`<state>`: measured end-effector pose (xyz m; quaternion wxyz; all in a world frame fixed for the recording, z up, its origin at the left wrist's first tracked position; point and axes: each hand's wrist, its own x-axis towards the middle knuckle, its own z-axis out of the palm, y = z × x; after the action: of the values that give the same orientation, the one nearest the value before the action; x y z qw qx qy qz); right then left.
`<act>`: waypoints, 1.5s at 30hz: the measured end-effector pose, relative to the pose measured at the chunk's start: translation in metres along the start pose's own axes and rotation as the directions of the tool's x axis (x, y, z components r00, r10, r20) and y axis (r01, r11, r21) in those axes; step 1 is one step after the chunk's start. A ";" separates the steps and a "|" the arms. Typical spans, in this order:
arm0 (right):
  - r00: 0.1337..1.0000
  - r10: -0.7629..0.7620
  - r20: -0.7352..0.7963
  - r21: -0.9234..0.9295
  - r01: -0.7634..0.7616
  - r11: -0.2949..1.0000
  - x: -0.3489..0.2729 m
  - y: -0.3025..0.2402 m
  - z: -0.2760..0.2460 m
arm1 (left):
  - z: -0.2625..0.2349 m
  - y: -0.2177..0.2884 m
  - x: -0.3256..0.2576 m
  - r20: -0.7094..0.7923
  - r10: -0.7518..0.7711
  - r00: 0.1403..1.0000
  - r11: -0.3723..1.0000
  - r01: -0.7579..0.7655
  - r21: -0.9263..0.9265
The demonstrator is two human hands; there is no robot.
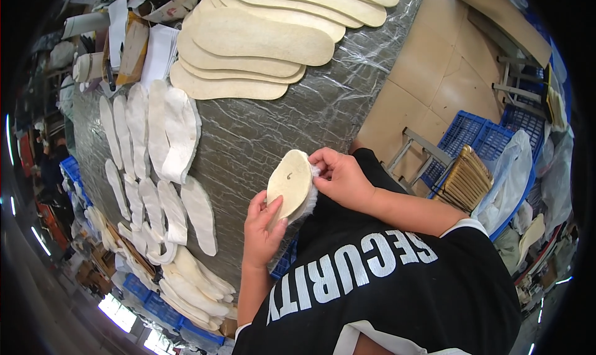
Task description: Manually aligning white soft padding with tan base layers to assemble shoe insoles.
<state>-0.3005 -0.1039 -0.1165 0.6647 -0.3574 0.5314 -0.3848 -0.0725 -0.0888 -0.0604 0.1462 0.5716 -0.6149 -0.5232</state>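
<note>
While the head view looks down over a black shirt with white block lettering (pixel 372 268), both hands meet at the near edge of the table (pixel 279 125), which is wrapped in crinkled clear film over grey. The left hand (pixel 264 228) grips a tan insole (pixel 289 182) from below, fingers closed around its lower end, and the right hand (pixel 340 176) pinches the white fleece lining (pixel 312 190) along the insole's right edge, seemingly pressing the two layers together. As a judgement, the work looks partly done: rows of white fleece insoles (pixel 161 162) lie laid out on the left of the table, while a fanned stack of bare tan insoles (pixel 261 38) waits at the far side, so much seems left. No readable label matters here; white paper sheets (pixel 158 51) and a brown cardboard piece (pixel 133 51) sit at the far left corner. Blue plastic crates (pixel 478 138) stand on the floor to the right, with flat cardboard (pixel 434 63) spread beneath them and a clear plastic bag (pixel 509 169) draped over one.
</note>
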 end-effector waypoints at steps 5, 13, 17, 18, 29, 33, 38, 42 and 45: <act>0.999 0.038 0.007 0.143 -0.039 0.989 0.000 0.004 0.000 | 0.002 0.004 0.002 -0.005 0.046 0.999 0.990 -0.045 0.137; 0.985 0.174 0.019 0.260 -0.173 0.950 0.006 -0.006 -0.005 | 0.003 0.008 0.003 0.010 0.069 0.998 0.982 -0.070 0.175; 0.988 0.150 -0.034 0.134 -0.145 0.980 0.012 0.000 -0.002 | 0.003 0.006 0.004 0.023 0.088 0.996 0.978 -0.091 0.188; 0.989 0.145 -0.026 0.170 -0.139 0.976 0.012 0.001 -0.001 | 0.001 0.005 0.004 0.022 0.087 0.996 0.978 -0.089 0.189; 0.971 0.169 0.169 0.324 -0.217 0.921 -0.014 0.013 0.002 | 0.000 0.001 0.007 0.008 0.086 0.996 0.992 -0.086 0.096; 0.984 0.089 0.154 0.239 -0.125 0.963 -0.012 0.027 0.003 | -0.002 -0.003 0.006 -0.003 0.015 1.000 0.999 -0.015 -0.041; 0.986 0.051 0.156 0.276 -0.093 0.957 -0.014 0.029 -0.001 | -0.004 -0.003 0.008 -0.003 0.026 1.000 0.998 -0.026 -0.063; 0.975 0.052 0.217 0.363 -0.130 0.923 -0.015 0.032 -0.003 | 0.000 0.003 0.009 -0.011 0.072 0.997 0.993 -0.070 0.098; 0.968 0.027 0.251 0.353 -0.118 0.928 -0.015 0.034 -0.006 | 0.001 0.005 0.009 -0.012 0.073 0.997 0.986 -0.071 0.153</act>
<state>-0.3044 -0.0759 -0.1409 0.7930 -0.2519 0.3786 -0.4054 -0.0790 -0.0971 -0.0609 0.1264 0.5632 -0.6722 -0.4637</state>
